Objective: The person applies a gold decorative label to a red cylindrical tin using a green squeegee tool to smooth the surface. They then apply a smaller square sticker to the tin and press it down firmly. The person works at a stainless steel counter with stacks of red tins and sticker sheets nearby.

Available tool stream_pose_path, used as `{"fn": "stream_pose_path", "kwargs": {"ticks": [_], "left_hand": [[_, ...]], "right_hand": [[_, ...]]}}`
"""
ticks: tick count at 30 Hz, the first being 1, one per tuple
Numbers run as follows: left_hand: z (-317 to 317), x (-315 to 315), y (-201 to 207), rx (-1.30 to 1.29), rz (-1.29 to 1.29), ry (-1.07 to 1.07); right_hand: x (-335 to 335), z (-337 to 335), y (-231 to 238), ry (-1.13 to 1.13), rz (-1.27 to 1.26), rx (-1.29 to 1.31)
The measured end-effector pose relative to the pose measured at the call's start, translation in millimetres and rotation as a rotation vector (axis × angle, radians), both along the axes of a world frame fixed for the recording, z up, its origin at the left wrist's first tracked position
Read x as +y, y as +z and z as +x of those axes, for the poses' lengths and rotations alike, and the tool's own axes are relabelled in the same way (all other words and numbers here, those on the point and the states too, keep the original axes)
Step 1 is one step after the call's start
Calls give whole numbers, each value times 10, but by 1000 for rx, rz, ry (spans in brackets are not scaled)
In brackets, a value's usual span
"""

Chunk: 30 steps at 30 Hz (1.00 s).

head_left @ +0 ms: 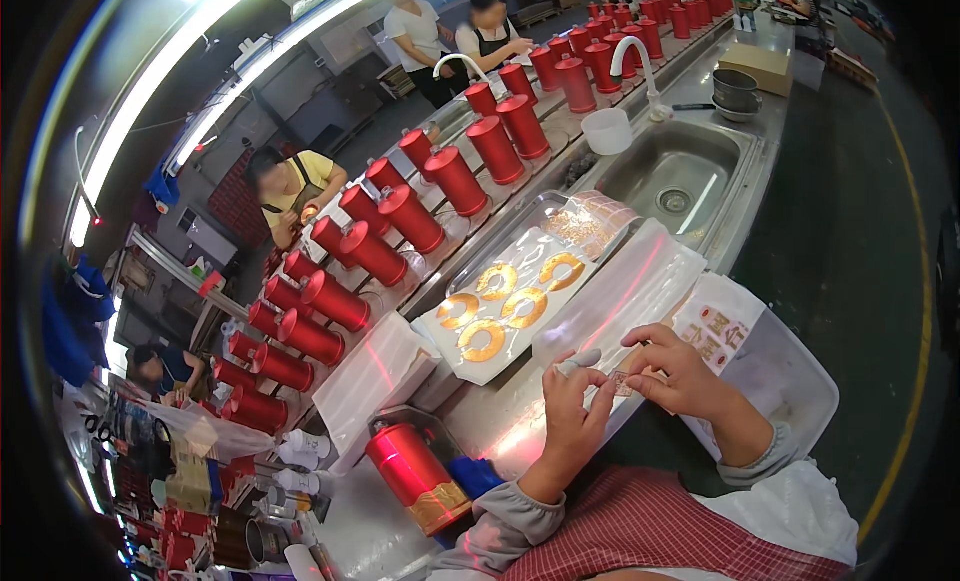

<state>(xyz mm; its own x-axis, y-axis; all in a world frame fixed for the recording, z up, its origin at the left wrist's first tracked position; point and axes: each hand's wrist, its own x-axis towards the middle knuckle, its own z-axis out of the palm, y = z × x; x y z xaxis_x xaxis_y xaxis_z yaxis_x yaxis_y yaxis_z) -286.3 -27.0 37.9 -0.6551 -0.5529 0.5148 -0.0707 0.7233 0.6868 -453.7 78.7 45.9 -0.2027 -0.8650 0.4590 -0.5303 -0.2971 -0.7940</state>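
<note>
Before my apron, both hands are closed in a pinch around a small printed piece like a decal (622, 384). My right hand (685, 374) grips it between thumb and fingertips. My left hand (578, 406), with a grey cover on one fingertip, pinches at its near edge. Just beyond my right hand, a sheet of printed decals (716, 333) lies over a translucent plastic bin (800, 391). To the left, a red metal canister (412, 471) with a gold band at its lower end leans on a blue cloth (474, 476).
Gold C-shaped pieces (482, 341) lie on a white sheet in a tray. Beyond are a steel sink (685, 181), a white tub (607, 131) and a dark pan (735, 89). Rows of red canisters (410, 219) line the bench. Co-workers (305, 186) sit across it.
</note>
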Motion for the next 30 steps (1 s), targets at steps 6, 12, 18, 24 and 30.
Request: {"fn": "stream_pose_path", "kwargs": {"ticks": [6, 12, 18, 24, 30], "left_hand": [[165, -53, -103, 29, -2, -9], [241, -84, -183, 38, 27, -11], [265, -123, -232, 39, 52, -18], [350, -133, -242, 30, 73, -24], [404, -157, -210, 52, 155, -87]], "right_hand": [[-69, 124, -75, 11, 22, 3], [-138, 171, -65, 15, 15, 95], [-217, 107, -60, 2, 5, 150], [-335, -220, 169, -135, -27, 203], [-943, -1261, 102, -345, -125, 253]]}}
